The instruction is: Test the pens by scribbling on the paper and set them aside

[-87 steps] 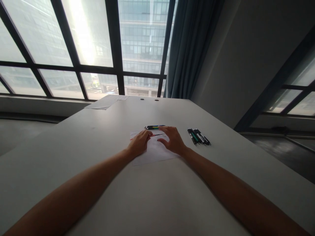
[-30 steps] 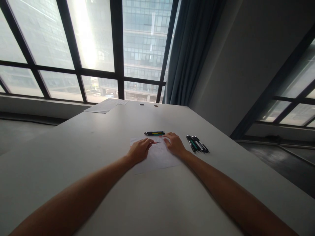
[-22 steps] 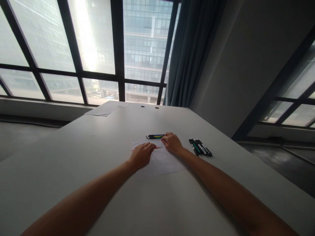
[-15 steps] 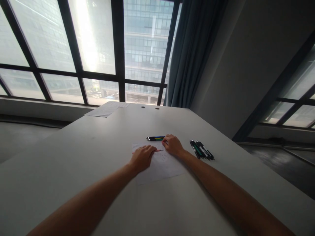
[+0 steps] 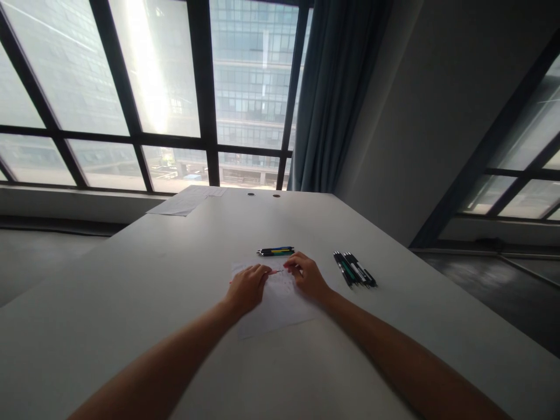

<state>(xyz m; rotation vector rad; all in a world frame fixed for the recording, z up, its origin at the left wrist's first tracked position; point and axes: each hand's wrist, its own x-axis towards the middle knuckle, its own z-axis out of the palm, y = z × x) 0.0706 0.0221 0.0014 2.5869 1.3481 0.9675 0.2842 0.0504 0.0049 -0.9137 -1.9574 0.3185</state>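
Note:
My left hand [image 5: 249, 288] is closed around a slim pink pen [image 5: 275, 272], whose thin dark end points right toward my other hand. Just right of that end, my right hand [image 5: 305, 274] is curled with thumb and fingertips pinched together. A reddish spot shows at those fingertips, too small to tell whether it is a held piece. Both hands are over a white sheet of paper [image 5: 280, 312] with faint marks. Past the sheet's far edge lie several pens [image 5: 275, 251] with blue, yellow and green on them.
To the right, a row of several dark pens [image 5: 354, 269] lies on the white table [image 5: 210, 233]. More papers [image 5: 179, 203] rest at the far left corner. Two round discs [image 5: 276, 196] are near the far edge. Beyond stand windows and a blue curtain [image 5: 330, 99].
My right hand has come off the pens behind the paper and slightly toward me. The left hand still grips the pink pen. The view has shifted a little.

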